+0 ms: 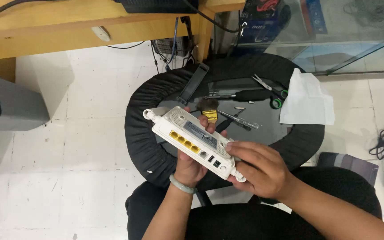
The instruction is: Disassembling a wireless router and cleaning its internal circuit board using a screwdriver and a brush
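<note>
Hands are holding a white router [192, 138]: left hand [191, 165] cupping underneath, right hand [258, 166] pinching its end. Probably light, rigid plastic, best gripped along edges.

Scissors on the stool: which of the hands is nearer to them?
Right. The right hand grips the white router's near end, below the scissors. The left hand cradles the router from underneath, further to the left.
</note>
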